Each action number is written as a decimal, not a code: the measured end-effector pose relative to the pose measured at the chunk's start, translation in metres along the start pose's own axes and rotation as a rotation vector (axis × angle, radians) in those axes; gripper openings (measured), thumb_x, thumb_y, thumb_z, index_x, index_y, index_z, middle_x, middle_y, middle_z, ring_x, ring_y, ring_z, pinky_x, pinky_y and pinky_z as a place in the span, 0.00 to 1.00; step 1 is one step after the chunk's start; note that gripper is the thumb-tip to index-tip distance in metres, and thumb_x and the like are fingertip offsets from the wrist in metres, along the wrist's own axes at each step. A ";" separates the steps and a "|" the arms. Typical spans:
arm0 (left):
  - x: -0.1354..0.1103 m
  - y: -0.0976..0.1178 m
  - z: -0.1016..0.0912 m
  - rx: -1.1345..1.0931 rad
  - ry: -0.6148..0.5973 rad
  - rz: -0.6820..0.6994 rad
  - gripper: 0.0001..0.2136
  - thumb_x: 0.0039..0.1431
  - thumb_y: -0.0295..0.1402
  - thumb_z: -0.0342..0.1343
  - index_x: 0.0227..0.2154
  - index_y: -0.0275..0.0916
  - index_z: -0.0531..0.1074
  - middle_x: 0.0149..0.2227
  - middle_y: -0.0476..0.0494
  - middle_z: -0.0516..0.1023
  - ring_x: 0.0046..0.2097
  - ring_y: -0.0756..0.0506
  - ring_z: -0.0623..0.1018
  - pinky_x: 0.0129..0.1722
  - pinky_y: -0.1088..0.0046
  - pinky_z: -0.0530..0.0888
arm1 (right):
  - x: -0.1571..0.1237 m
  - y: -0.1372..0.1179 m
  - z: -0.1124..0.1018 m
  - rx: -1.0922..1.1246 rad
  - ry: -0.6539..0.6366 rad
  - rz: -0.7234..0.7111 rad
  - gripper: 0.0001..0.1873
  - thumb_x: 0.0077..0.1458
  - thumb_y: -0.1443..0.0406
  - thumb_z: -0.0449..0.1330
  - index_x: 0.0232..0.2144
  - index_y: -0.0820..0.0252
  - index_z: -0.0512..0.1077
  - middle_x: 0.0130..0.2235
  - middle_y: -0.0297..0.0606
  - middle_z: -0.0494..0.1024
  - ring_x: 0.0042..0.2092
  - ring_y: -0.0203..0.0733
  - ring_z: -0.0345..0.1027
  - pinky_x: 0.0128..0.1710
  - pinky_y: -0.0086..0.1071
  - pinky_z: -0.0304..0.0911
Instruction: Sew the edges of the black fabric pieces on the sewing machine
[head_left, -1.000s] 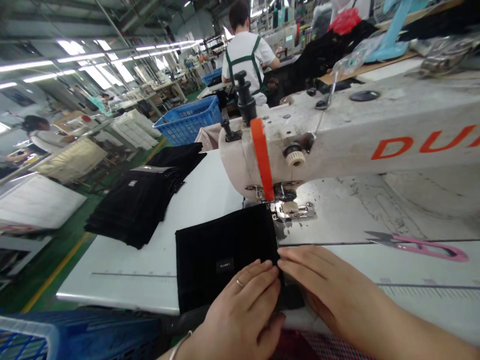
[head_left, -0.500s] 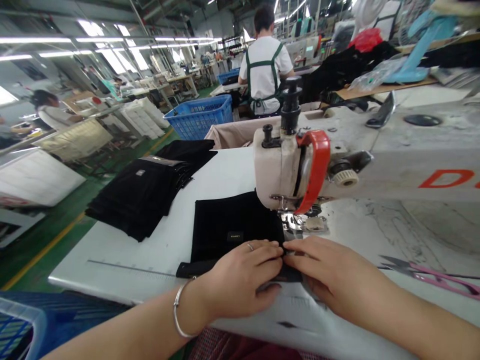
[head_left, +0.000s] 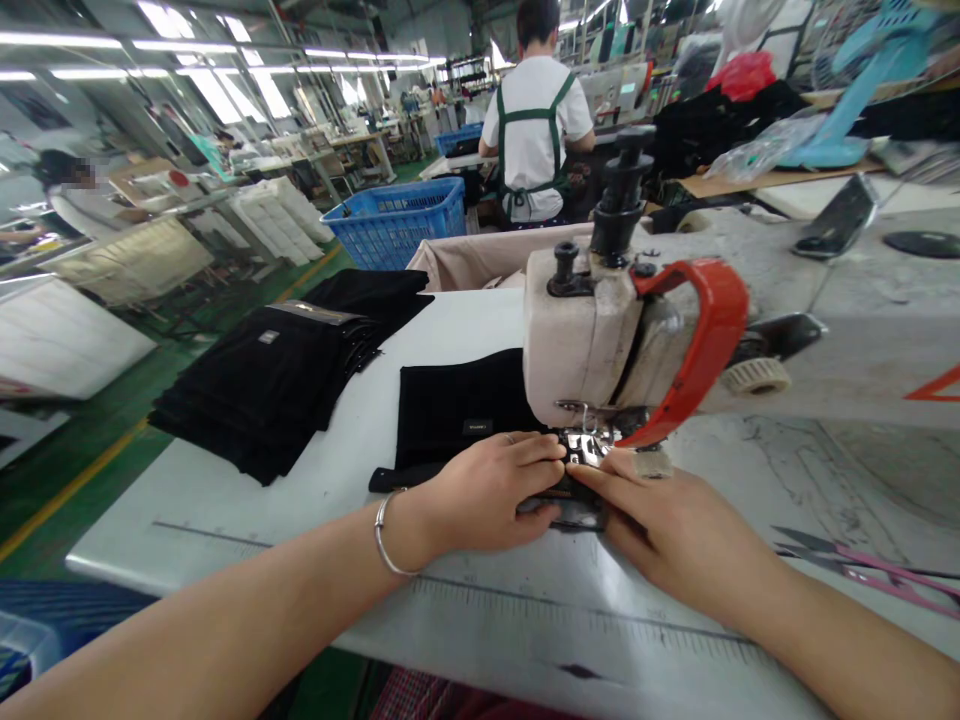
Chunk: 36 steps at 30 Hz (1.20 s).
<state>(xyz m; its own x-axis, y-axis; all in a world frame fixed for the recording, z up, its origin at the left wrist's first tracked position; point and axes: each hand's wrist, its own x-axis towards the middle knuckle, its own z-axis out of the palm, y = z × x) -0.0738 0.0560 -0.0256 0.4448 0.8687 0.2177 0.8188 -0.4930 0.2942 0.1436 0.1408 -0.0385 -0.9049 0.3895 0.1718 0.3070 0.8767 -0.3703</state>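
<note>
A black fabric piece (head_left: 450,400) with a small dark label (head_left: 478,427) lies on the white sewing table, its right side running beneath the sewing machine's head (head_left: 577,340). My left hand (head_left: 480,490), a bracelet at its wrist, is closed on the near edge of this fabric, thumb low and fingers on top. Close by, my right hand (head_left: 664,515) grips the same edge just right of the metal presser foot (head_left: 589,445). The fingertips of both hands nearly meet in front of the foot. My palms hide part of the near fold.
Folded black pieces (head_left: 255,390) are stacked at the table's left. Pink-handled scissors (head_left: 877,570) lie at the right. Beyond the table are a beige fabric bin (head_left: 480,255), a blue crate (head_left: 405,220) and a seated person (head_left: 532,130). Another blue basket (head_left: 37,640) stands lower left.
Both hands and the fabric's near edge have shifted away from me, closer to the presser foot. The view has moved too, so the machine head appears larger and farther right.
</note>
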 end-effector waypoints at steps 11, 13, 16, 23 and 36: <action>0.000 -0.015 -0.003 0.057 0.081 0.057 0.10 0.63 0.33 0.55 0.44 0.35 0.74 0.48 0.40 0.74 0.53 0.42 0.71 0.57 0.60 0.68 | -0.005 0.008 0.001 -0.071 0.269 -0.007 0.14 0.59 0.68 0.53 0.47 0.60 0.69 0.44 0.43 0.72 0.46 0.48 0.65 0.45 0.41 0.64; -0.001 -0.013 -0.003 -0.022 0.118 0.009 0.07 0.61 0.29 0.56 0.41 0.35 0.75 0.44 0.42 0.76 0.50 0.44 0.73 0.54 0.63 0.71 | -0.004 0.013 -0.002 -0.152 0.265 0.031 0.11 0.61 0.65 0.53 0.42 0.62 0.71 0.42 0.43 0.73 0.45 0.50 0.64 0.45 0.43 0.63; 0.000 -0.006 0.003 -0.150 0.203 -0.080 0.04 0.59 0.27 0.59 0.37 0.37 0.76 0.41 0.47 0.78 0.45 0.47 0.75 0.49 0.67 0.72 | -0.002 0.016 -0.004 -0.277 0.188 0.084 0.12 0.62 0.61 0.53 0.32 0.59 0.73 0.35 0.42 0.74 0.40 0.51 0.65 0.41 0.45 0.62; 0.000 0.010 0.015 -0.213 0.266 -0.133 0.07 0.59 0.22 0.55 0.38 0.37 0.75 0.42 0.47 0.79 0.45 0.47 0.75 0.49 0.67 0.73 | -0.005 0.004 0.003 -0.004 0.222 -0.062 0.08 0.63 0.63 0.54 0.38 0.57 0.72 0.38 0.38 0.75 0.40 0.44 0.68 0.40 0.38 0.62; 0.003 0.006 0.018 -0.189 0.255 -0.166 0.05 0.62 0.26 0.54 0.37 0.38 0.74 0.40 0.47 0.78 0.44 0.46 0.75 0.50 0.64 0.72 | -0.003 0.004 0.016 0.002 0.176 0.015 0.08 0.64 0.64 0.53 0.39 0.57 0.72 0.42 0.39 0.76 0.38 0.42 0.71 0.37 0.37 0.64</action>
<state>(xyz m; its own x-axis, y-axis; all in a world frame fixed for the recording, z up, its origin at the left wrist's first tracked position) -0.0608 0.0562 -0.0397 0.1866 0.9099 0.3705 0.7800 -0.3665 0.5073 0.1426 0.1389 -0.0546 -0.8345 0.4460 0.3236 0.3191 0.8700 -0.3759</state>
